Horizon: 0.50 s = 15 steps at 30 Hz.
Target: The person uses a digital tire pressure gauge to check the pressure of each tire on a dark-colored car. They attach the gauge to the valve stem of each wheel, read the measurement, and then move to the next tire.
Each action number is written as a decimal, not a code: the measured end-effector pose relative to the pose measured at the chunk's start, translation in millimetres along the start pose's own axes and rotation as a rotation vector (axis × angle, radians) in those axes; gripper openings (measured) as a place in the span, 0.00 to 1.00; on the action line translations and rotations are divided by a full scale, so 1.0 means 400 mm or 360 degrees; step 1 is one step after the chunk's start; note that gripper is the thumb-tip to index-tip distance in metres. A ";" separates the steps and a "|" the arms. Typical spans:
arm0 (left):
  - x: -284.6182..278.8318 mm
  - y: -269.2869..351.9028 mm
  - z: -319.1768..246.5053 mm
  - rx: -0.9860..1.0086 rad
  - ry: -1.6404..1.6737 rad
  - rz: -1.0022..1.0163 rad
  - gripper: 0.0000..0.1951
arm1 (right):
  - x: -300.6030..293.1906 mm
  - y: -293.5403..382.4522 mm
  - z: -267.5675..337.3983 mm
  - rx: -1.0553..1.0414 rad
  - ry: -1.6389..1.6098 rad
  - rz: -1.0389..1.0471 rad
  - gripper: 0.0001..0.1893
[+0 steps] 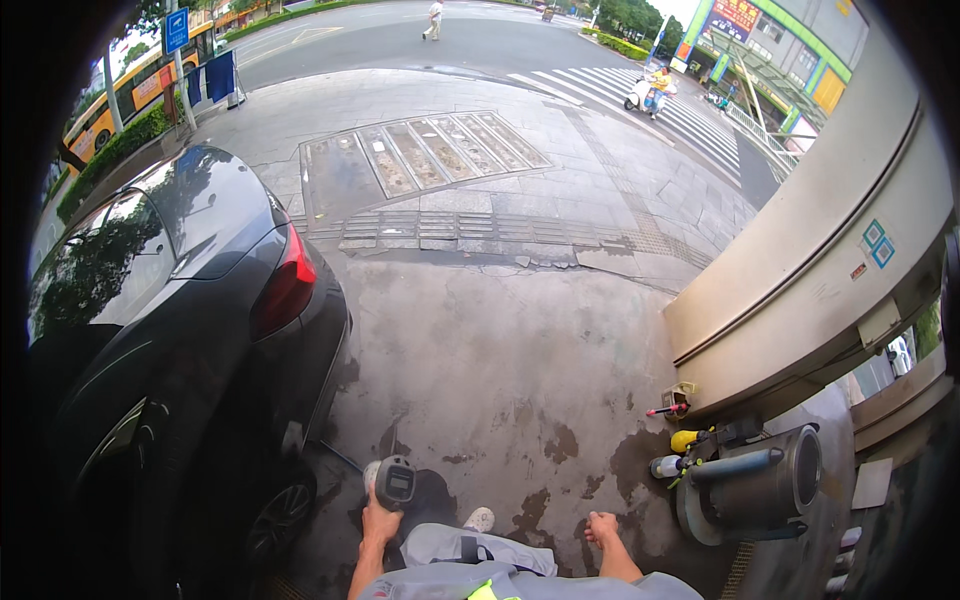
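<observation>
My left hand [380,523] grips a dark grey pistol-grip tool [395,482] with a small display on its back. A thin rod [341,457] runs from behind the tool toward the car. Close on the left stands a dark grey car [225,322], its red tail light [286,281] and rear wheel [281,514] beside that hand. My right hand [601,529] hangs over wet concrete with its fingers curled, and nothing shows in it.
At right, spray bottles [682,441] hang on a steel cylinder-shaped machine [750,480] beside a beige pillar [795,225]. Beyond the concrete [487,337] lie paving and a covered pit [435,154]. A scooter rider [656,90] and a pedestrian [433,21] are farther off.
</observation>
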<state>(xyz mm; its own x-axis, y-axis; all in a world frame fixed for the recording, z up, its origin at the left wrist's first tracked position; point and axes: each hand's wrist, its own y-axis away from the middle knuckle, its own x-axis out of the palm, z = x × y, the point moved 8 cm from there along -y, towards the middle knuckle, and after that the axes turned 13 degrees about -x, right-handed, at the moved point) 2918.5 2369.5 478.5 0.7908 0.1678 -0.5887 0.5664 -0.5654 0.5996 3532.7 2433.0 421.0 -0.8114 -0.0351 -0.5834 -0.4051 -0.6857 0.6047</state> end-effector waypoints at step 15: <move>-0.017 -0.992 -1.015 -0.0045 0.0160 0.0137 0.51 | 0.456 -0.503 0.780 0.0465 -0.0368 0.0368 0.14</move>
<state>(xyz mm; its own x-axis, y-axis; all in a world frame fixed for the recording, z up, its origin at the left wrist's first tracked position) 2782.7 2920.9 464.6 0.8551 0.2007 -0.4781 0.5008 -0.5586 0.6612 3334.8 2791.2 362.0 -0.9542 0.0229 -0.2981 -0.2770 -0.4432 0.8526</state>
